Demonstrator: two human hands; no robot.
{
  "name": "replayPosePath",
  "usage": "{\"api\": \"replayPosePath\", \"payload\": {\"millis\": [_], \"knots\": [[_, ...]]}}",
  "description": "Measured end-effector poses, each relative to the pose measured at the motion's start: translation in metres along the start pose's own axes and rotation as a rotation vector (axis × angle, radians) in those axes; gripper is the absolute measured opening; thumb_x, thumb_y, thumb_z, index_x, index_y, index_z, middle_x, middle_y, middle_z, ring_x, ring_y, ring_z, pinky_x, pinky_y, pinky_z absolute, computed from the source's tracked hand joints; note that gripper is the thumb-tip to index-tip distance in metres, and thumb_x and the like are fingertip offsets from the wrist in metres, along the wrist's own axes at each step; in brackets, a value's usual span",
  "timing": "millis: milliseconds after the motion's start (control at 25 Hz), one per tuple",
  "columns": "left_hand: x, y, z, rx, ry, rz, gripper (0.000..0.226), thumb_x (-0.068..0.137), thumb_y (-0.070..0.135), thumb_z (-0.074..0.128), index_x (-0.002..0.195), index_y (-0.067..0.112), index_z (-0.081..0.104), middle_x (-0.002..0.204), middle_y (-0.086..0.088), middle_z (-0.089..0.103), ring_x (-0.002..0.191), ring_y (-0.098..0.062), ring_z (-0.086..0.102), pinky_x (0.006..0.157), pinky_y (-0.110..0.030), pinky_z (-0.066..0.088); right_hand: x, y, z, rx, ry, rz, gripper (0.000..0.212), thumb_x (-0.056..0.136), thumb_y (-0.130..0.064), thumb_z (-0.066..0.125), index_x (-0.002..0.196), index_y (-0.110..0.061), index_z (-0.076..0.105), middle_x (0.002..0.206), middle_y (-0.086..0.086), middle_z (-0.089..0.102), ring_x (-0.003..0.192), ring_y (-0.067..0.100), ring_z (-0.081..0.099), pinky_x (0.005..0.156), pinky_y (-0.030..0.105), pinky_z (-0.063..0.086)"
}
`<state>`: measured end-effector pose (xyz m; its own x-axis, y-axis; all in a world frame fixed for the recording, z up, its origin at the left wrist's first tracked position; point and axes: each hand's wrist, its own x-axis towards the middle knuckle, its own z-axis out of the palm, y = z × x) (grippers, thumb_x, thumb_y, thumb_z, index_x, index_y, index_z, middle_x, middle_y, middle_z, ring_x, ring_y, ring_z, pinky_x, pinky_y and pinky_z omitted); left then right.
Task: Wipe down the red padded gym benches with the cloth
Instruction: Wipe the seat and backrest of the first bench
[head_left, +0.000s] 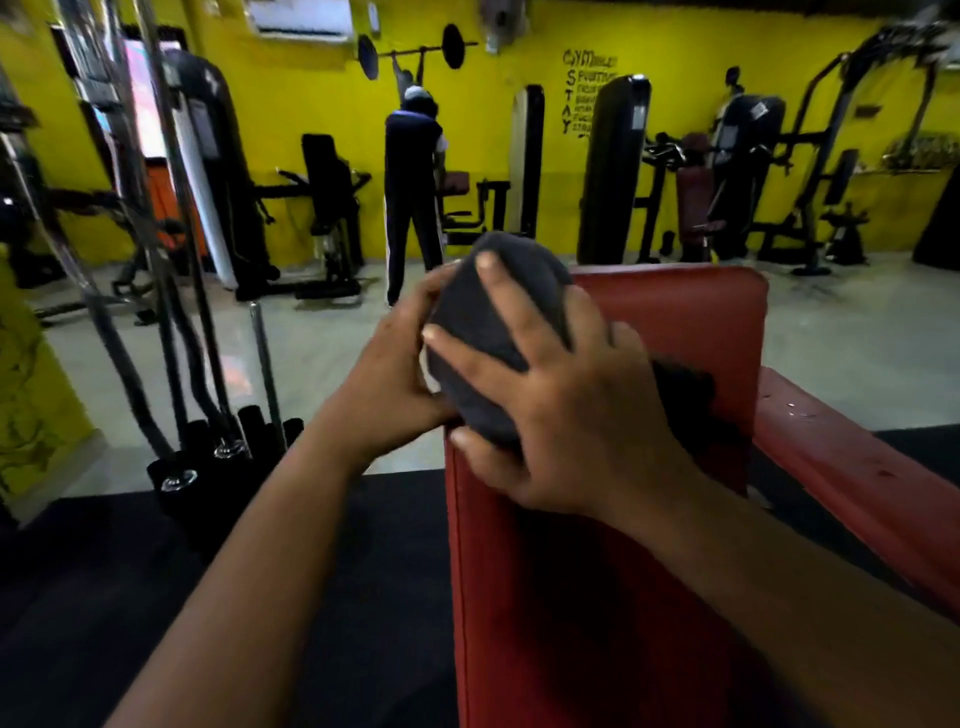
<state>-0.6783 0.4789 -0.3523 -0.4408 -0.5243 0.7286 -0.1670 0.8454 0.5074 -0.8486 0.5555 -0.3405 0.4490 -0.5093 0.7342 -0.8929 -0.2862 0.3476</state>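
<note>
A red padded bench (670, 322) runs away from me at the centre right, and a second red pad (857, 478) angles off to its right. A bunched dark grey cloth (483, 343) sits above the bench's left edge. My right hand (561, 415) lies over the cloth with fingers spread and curled round it. My left hand (389, 384) grips the cloth from the left side. Part of the cloth is hidden under my right hand.
A rack of upright metal bars (218, 415) stands at the left. A person (413, 197) stands by the yellow wall among black weight machines (613, 171). Dark matting (130, 571) covers the floor near me; pale floor (857, 332) lies beyond the bench.
</note>
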Motion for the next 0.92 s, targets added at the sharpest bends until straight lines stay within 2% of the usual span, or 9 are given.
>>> {"api": "replayPosePath", "payload": {"millis": [120,240,360,440,520,640,760,840,920], "knots": [[-0.005,0.006,-0.008,-0.007,-0.033,-0.114,0.093,0.067,0.033,0.074,0.144,0.018,0.024,0.139,0.006,0.045,0.130,0.003,0.045,0.104,-0.016,0.039,0.004,-0.003,0.004,0.025,0.028,-0.015,0.057,0.088,-0.065,0.040,0.139,-0.041,0.049,0.162,0.003,0.018,0.130,0.047,0.033,0.081,0.051,0.034],[-0.001,0.018,-0.021,0.146,-0.155,-0.183,0.089,0.069,0.039,0.074,0.144,0.030,0.027,0.146,0.007,0.043,0.140,-0.009,0.037,0.115,-0.032,0.032,-0.001,0.009,0.009,0.072,0.035,0.010,0.050,0.083,-0.057,0.056,0.131,-0.042,0.055,0.162,-0.002,0.020,0.135,0.051,0.027,0.092,0.071,0.030],[0.006,0.030,-0.029,0.143,-0.160,-0.266,0.070,0.075,0.040,0.061,0.141,0.030,0.037,0.140,0.016,0.048,0.136,-0.003,0.040,0.109,-0.016,0.032,-0.012,0.031,0.012,0.074,0.065,0.078,0.050,0.079,-0.050,0.061,0.128,-0.042,0.058,0.159,-0.002,0.027,0.121,0.047,0.043,0.081,0.058,0.041],[0.008,0.035,-0.031,0.213,-0.116,-0.277,0.057,0.085,0.042,0.050,0.140,0.029,0.044,0.135,0.014,0.053,0.132,-0.005,0.045,0.106,-0.023,0.037,-0.024,0.056,0.015,0.036,0.095,0.163,0.049,0.079,-0.049,0.055,0.127,-0.043,0.058,0.157,0.001,0.031,0.111,0.046,0.049,0.074,0.052,0.045],[0.015,0.038,-0.028,0.521,-0.085,-0.179,0.049,0.093,0.047,0.040,0.140,0.034,0.044,0.137,0.017,0.053,0.131,-0.004,0.046,0.106,-0.031,0.038,-0.037,0.092,0.017,-0.001,0.118,0.277,0.051,0.081,-0.050,0.046,0.130,-0.042,0.055,0.157,0.003,0.032,0.107,0.048,0.050,0.073,0.052,0.047],[0.045,0.041,-0.012,0.838,-0.235,0.005,0.051,0.100,0.048,0.029,0.147,0.032,0.039,0.153,0.007,0.040,0.143,-0.013,0.034,0.115,-0.042,0.029,-0.056,0.138,0.017,0.013,0.125,0.481,0.055,0.085,-0.054,0.040,0.137,-0.039,0.050,0.157,0.008,0.029,0.110,0.051,0.047,0.075,0.056,0.049],[0.078,0.043,0.005,0.884,-0.376,0.123,0.051,0.101,0.045,0.028,0.149,0.031,0.038,0.153,0.005,0.041,0.143,-0.016,0.035,0.115,-0.048,0.031,-0.074,0.146,0.023,0.058,0.192,0.643,0.053,0.089,-0.048,0.044,0.139,-0.034,0.050,0.155,0.016,0.030,0.108,0.050,0.047,0.079,0.053,0.050],[0.082,0.039,0.008,0.868,-0.352,0.138,0.050,0.100,0.047,0.028,0.149,0.036,0.038,0.148,0.008,0.047,0.136,-0.015,0.044,0.104,-0.047,0.044,-0.083,0.130,0.031,0.075,0.229,0.719,0.051,0.091,-0.043,0.048,0.141,-0.032,0.049,0.153,0.019,0.032,0.105,0.048,0.049,0.080,0.049,0.049],[0.075,0.035,0.007,0.831,-0.299,0.130,0.050,0.099,0.049,0.030,0.148,0.041,0.039,0.147,0.014,0.048,0.133,-0.012,0.048,0.097,-0.044,0.048,-0.087,0.107,0.037,0.119,0.244,0.833,0.052,0.092,-0.041,0.048,0.143,-0.030,0.047,0.151,0.022,0.033,0.110,0.048,0.049,0.084,0.049,0.049]]}}
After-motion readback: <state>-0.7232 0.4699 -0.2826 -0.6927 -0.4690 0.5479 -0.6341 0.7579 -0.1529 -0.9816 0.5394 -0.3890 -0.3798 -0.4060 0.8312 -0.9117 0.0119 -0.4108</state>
